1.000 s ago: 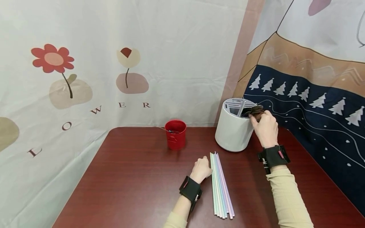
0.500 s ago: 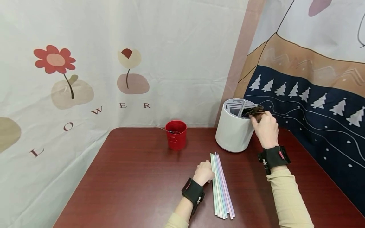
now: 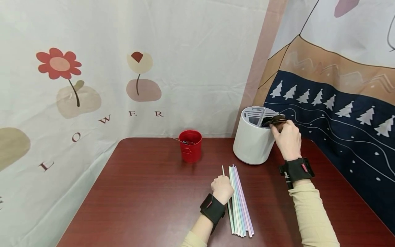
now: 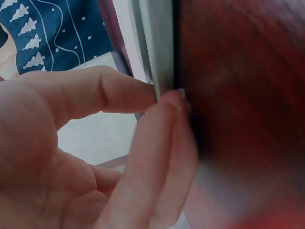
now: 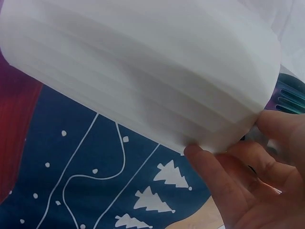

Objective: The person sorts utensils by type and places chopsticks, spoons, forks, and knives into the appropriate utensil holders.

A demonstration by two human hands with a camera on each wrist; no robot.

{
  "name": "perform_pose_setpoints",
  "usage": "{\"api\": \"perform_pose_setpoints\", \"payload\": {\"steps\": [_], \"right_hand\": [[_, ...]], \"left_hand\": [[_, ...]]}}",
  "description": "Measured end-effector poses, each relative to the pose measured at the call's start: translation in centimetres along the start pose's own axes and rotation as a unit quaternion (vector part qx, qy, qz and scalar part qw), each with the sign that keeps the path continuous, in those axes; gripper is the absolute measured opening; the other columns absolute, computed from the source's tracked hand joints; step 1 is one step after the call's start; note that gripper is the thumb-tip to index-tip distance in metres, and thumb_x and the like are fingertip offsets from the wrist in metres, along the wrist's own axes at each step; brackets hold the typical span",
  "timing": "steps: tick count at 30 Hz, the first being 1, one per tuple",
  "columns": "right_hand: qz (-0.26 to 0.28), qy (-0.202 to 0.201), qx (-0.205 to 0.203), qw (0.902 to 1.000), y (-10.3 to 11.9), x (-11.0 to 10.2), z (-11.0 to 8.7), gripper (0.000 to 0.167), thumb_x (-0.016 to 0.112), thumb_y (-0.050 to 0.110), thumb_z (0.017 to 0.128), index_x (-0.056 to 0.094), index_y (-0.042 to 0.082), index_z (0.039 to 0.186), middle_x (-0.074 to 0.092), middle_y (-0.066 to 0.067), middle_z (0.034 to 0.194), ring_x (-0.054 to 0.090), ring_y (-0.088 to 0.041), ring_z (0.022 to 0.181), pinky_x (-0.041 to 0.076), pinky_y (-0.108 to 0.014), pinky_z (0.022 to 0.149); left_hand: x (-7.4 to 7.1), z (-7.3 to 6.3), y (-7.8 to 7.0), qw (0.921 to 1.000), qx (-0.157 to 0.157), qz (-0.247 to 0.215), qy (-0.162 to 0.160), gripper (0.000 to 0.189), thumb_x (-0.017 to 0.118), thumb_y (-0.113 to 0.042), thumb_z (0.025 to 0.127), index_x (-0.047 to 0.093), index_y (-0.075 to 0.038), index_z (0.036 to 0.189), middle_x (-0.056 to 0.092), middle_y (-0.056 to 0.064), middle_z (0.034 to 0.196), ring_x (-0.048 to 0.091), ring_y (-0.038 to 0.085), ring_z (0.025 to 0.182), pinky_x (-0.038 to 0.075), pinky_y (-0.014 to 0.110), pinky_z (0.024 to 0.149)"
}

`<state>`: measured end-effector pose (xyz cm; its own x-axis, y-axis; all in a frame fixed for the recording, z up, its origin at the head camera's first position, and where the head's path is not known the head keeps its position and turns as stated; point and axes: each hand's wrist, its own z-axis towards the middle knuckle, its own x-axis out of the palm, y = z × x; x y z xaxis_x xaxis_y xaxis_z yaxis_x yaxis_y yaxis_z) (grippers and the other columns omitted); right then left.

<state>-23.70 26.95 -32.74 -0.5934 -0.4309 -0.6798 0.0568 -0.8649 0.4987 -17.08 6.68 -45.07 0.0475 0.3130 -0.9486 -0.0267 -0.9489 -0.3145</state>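
My left hand (image 3: pixel 222 188) pinches a pale green chopstick (image 3: pixel 223 170) between thumb and fingertips. It lies just left of a bundle of pastel chopsticks (image 3: pixel 240 202) on the table, its upper end apart from them. Up close in the left wrist view, the fingertips meet on the pale stick (image 4: pixel 159 47). At the back right, my right hand (image 3: pixel 288 140) grips the rim of a white cutlery holder (image 3: pixel 251 145). Dark cutlery (image 3: pixel 274 120) sticks out of the holder beside the fingers. The right wrist view shows a fork (image 5: pixel 289 99) by the rim.
A small red bucket (image 3: pixel 190 152) with thin metal pieces inside stands near the back edge of the brown table (image 3: pixel 148 192). Behind the table hang a pale flower-print cloth (image 3: pixel 197 68) and a dark blue cloth with white trees (image 3: pixel 348 140).
My left hand has shifted slightly right and nearer, and now one chopstick's upper end stands apart to the left of the bundle. My right hand has stayed at the holder's rim.
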Motion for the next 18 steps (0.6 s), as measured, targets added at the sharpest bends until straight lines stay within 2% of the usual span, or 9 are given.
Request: {"api": "perform_pose_setpoints", "payload": {"steps": [4, 7, 10, 14, 18], "right_hand": [[0.000, 0.000, 0.001, 1.0000, 0.0, 0.0, 0.0, 0.038, 0.057, 0.026, 0.094, 0.067, -0.007, 0.078, 0.056, -0.020, 0.095, 0.058, -0.044, 0.082, 0.046, -0.052, 0.066], [0.001, -0.001, 0.001, 1.0000, 0.0, 0.0, 0.0, 0.038, 0.057, 0.026, 0.094, 0.067, -0.007, 0.077, 0.055, -0.020, 0.094, 0.058, -0.044, 0.081, 0.046, -0.053, 0.066], [0.001, -0.001, 0.002, 1.0000, 0.0, 0.0, -0.1, 0.038, 0.057, 0.026, 0.094, 0.067, -0.007, 0.077, 0.055, -0.019, 0.094, 0.058, -0.044, 0.081, 0.046, -0.052, 0.066], [0.002, 0.000, 0.003, 1.0000, 0.0, -0.1, 0.0, 0.038, 0.057, 0.026, 0.094, 0.067, -0.007, 0.077, 0.055, -0.019, 0.094, 0.058, -0.044, 0.081, 0.046, -0.052, 0.066], [0.004, -0.003, 0.001, 1.0000, 0.1, -0.1, 0.0, 0.039, 0.057, 0.026, 0.094, 0.067, -0.007, 0.076, 0.055, -0.019, 0.093, 0.058, -0.044, 0.080, 0.046, -0.052, 0.066]], "left_hand": [[-0.1, 0.2, 0.3, 0.9998, -0.004, -0.018, 0.008, 0.030, 0.065, -0.010, 0.078, 0.050, -0.013, 0.053, 0.063, 0.009, 0.070, 0.061, 0.024, 0.062, 0.042, 0.031, 0.046], [-0.3, 0.2, 0.7, 0.9985, 0.001, -0.050, 0.022, 0.040, 0.065, -0.010, 0.078, 0.038, -0.014, 0.049, 0.052, 0.005, 0.059, 0.054, 0.021, 0.055, 0.037, 0.030, 0.043], [-0.7, 0.2, 1.1, 0.9960, 0.010, -0.084, 0.030, 0.049, 0.066, -0.011, 0.079, 0.028, -0.016, 0.048, 0.033, -0.001, 0.052, 0.042, 0.017, 0.049, 0.030, 0.029, 0.043], [-1.6, 0.3, 1.4, 0.9911, 0.019, -0.131, 0.016, 0.053, 0.068, -0.012, 0.078, 0.025, -0.017, 0.048, 0.024, -0.004, 0.050, 0.036, 0.015, 0.046, 0.028, 0.028, 0.042], [-2.6, 0.6, 1.6, 0.9871, 0.024, -0.158, -0.007, 0.050, 0.070, -0.016, 0.077, 0.030, -0.016, 0.048, 0.030, -0.003, 0.049, 0.045, 0.017, 0.047, 0.032, 0.029, 0.041]]}}
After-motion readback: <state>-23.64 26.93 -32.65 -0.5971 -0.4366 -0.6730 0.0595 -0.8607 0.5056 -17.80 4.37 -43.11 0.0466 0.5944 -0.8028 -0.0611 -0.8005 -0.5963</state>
